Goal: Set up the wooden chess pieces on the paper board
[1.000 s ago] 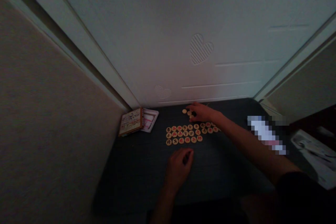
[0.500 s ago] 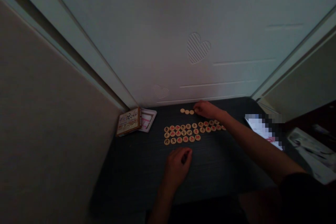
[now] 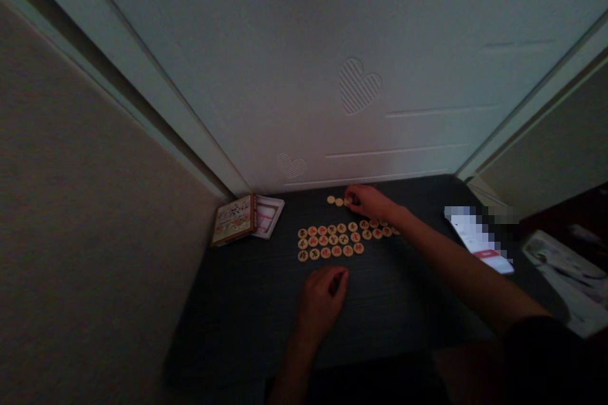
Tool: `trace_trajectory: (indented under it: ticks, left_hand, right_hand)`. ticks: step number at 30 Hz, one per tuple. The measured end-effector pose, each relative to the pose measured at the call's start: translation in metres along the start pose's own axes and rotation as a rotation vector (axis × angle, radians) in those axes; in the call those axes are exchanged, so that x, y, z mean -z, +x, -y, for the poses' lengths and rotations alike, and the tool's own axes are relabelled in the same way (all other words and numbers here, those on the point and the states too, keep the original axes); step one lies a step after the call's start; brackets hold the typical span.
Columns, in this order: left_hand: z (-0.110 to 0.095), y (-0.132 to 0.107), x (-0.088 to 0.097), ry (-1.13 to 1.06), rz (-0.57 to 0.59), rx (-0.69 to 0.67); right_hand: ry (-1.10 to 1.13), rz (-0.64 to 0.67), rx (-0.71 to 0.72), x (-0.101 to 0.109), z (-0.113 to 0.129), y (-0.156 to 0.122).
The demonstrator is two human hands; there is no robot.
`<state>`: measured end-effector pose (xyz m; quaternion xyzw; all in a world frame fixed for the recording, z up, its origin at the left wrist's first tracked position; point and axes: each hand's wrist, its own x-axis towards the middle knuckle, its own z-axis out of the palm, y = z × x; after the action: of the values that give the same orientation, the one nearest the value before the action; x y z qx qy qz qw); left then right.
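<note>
My right hand [image 3: 365,201] reaches to the back of the dark table, its thumb and fingers pinched on a round wooden xiangqi piece [image 3: 348,201]. Just left of it, two more pieces [image 3: 339,202] lie with no markings that I can make out. My left hand [image 3: 322,299] rests near the front, fingers curled toward the thumb; nothing shows in it, though its hollow is dark. Between the hands, rows of xiangqi pieces [image 3: 325,253] with red and black characters lie face up. My right forearm covers the right end of these rows.
A flat printed box [image 3: 234,220] lies at the back left, beside a pale card or tray [image 3: 269,215]. At the right table [image 3: 237,310] edge lies a lit phone [image 3: 479,243]. A white panel [image 3: 308,76] with embossed hearts rises behind the table.
My right hand has shifted slightly left along the back row, so its fingertips now meet the third piece from the left. My left hand stays in place.
</note>
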<state>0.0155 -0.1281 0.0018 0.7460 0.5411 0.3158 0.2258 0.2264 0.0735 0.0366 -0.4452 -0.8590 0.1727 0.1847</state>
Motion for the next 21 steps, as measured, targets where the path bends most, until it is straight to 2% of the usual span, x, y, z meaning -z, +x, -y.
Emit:
trace_trajectory:
  ticks: [5, 10, 13, 15, 17, 21]
  left_hand:
    - [-0.001, 0.001, 0.000, -0.009, -0.008, -0.002]
    - [0.001, 0.001, -0.001, -0.013, 0.007, 0.004]
    - [0.001, 0.001, -0.002, -0.001, 0.007, 0.008]
    - [0.001, 0.001, -0.002, 0.005, 0.011, 0.010]
    - [0.001, 0.001, -0.002, 0.008, 0.016, 0.010]
    - [0.000, 0.002, -0.001, 0.009, 0.019, -0.004]
  right_hand:
    - [0.035, -0.024, -0.031, -0.001, -0.002, -0.004]
    - [0.082, -0.091, -0.053, 0.015, 0.013, -0.024]
    - [0.129, -0.131, -0.061, 0.023, 0.035, -0.054]
    - [0.233, -0.182, -0.101, 0.020, 0.053, -0.082]
    - [0.311, -0.192, -0.138, 0.010, 0.070, -0.112]
    - [0.476, -0.169, -0.227, -0.024, 0.095, -0.158]
